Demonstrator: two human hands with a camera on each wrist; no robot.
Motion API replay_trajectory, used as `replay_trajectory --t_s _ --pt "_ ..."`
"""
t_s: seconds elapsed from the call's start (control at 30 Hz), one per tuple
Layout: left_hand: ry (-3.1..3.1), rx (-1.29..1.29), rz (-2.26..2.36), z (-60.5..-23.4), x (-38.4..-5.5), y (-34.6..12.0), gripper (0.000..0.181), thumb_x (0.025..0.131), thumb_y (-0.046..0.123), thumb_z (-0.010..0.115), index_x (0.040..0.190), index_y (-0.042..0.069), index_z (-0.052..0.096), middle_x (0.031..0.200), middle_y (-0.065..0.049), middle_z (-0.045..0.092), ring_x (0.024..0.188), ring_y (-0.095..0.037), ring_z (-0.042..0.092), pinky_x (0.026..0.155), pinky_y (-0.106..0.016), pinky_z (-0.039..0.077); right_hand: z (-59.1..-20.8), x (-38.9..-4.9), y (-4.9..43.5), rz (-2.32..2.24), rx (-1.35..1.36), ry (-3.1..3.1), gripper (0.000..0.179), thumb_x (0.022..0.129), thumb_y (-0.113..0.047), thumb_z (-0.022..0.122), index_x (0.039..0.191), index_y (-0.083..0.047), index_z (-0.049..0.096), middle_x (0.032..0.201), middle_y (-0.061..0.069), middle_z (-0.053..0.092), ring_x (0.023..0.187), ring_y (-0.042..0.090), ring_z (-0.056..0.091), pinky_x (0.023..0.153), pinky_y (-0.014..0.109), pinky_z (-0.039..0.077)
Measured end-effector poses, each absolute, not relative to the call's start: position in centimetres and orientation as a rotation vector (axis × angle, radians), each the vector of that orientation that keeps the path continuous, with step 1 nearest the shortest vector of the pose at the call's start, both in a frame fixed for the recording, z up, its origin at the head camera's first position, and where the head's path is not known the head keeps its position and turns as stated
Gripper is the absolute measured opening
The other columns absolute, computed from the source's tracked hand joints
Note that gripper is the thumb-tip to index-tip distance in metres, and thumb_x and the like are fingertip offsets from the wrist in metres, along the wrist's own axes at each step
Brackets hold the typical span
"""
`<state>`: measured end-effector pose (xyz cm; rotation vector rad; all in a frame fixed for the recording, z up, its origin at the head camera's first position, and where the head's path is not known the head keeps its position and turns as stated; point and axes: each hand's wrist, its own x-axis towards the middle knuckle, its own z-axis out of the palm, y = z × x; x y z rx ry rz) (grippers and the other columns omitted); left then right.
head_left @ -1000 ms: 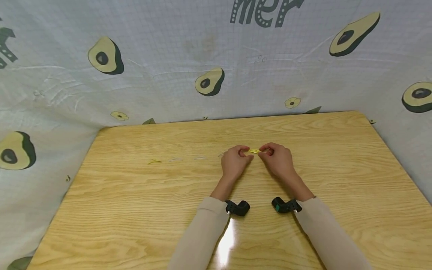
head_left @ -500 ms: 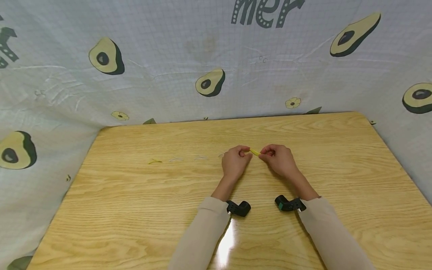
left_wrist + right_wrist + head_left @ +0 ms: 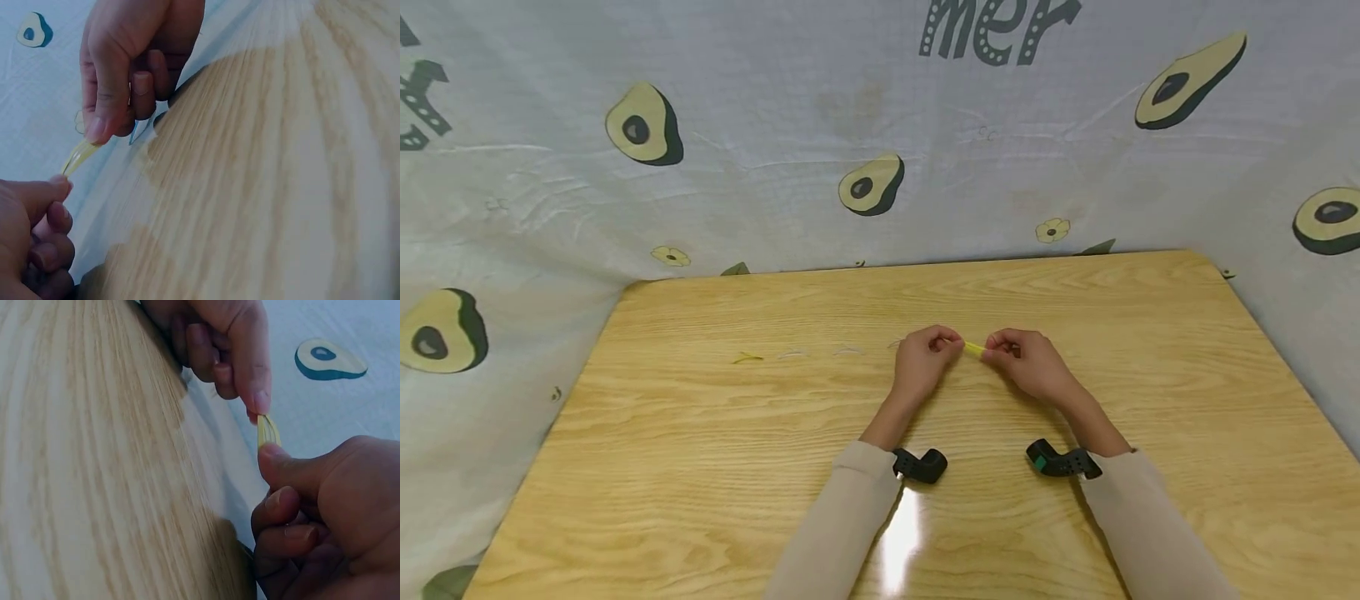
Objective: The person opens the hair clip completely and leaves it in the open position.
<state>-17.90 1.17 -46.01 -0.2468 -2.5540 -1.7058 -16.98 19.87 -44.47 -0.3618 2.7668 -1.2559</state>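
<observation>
Between my two hands a thin yellow band (image 3: pixel 974 349) stretches over the table, sloping down toward the right. Finger and thumb of my left hand (image 3: pixel 919 358) pinch one end of it. My right hand (image 3: pixel 1032 364) pinches the other end, with its remaining fingers curled. From the right wrist, the yellow band (image 3: pixel 269 430) shows as strands lying side by side. The left wrist view has the short yellow band (image 3: pixel 78 157) bridging the fingertips of both hands. Each of its ends is hidden in a pinch.
On the wooden table (image 3: pixel 700 467), left of my hands, lie a thin yellow strip (image 3: pixel 747 357) and pale strips (image 3: pixel 848 350) in a loose row. One pale strip (image 3: pixel 895 342) lies right by my left hand. A cloth printed with avocados (image 3: pixel 737 200) rises behind the table.
My right hand has shifted slightly right and toward me, and the band between the hands now slopes more. My left fingertips have drawn together on its end.
</observation>
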Motion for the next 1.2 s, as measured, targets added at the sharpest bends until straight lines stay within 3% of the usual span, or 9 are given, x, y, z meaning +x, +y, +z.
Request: replay_trajectory --t_s 0.17,0.43,0.67,0.87,1.2 --pt "-2.527 -0.337 -1.792 -46.0 -17.4 0.9 0.012 0.089 0.018 0.07 0.09 0.007 0.073 0.067 0.002 0.056 0.059 -0.008 0.045 0.054 -0.021 0.035 -44.3 -16.4 20.4 -1.277 -0.42 2.723 0.016 0.093 -0.018 0.064 0.1 -0.003 0.065 0.088 0.006 0.062 0.078 0.02 0.055 0.074 0.036 0.044" --pt "-2.604 -0.368 -1.539 -45.5 -16.1 0.0 0.008 0.086 0.02 0.073 0.087 0.013 0.074 0.07 0.006 0.062 0.06 -0.005 0.051 0.056 -0.022 0.041 -43.9 -15.9 20.4 -1.302 -0.49 2.654 0.011 0.094 -0.019 0.064 0.094 -0.008 0.065 0.083 0.002 0.06 0.074 0.018 0.053 0.068 0.031 0.043" --pt "-2.541 -0.398 -1.653 -45.4 -15.3 -1.0 0.007 0.087 0.016 0.072 0.085 0.009 0.073 0.072 0.004 0.064 0.058 -0.006 0.049 0.054 -0.021 0.04 -44.4 -15.3 19.5 -1.577 -0.472 2.379 0.011 0.095 -0.008 0.058 0.098 0.002 0.058 0.083 0.013 0.065 0.07 0.021 0.064 0.058 0.027 0.051" --pt "-2.507 -0.43 -1.752 -45.6 -14.5 -2.5 0.007 0.088 0.013 0.071 0.086 0.006 0.072 0.074 0.001 0.064 0.061 -0.007 0.051 0.056 -0.021 0.042 -44.5 -14.2 18.1 -1.774 -0.387 2.214 0.014 0.095 -0.007 0.06 0.1 0.006 0.056 0.086 0.019 0.068 0.079 0.025 0.067 0.064 0.03 0.054" --pt "-2.509 -0.409 -1.818 -45.3 -12.4 -4.7 0.01 0.088 0.015 0.07 0.087 0.004 0.071 0.073 -0.006 0.064 0.058 -0.013 0.047 0.053 -0.02 0.038 -43.7 -12.4 16.3 -1.85 -0.316 2.166 0.022 0.089 -0.013 0.069 0.102 0.003 0.06 0.085 0.02 0.069 0.081 0.028 0.068 0.067 0.03 0.053"
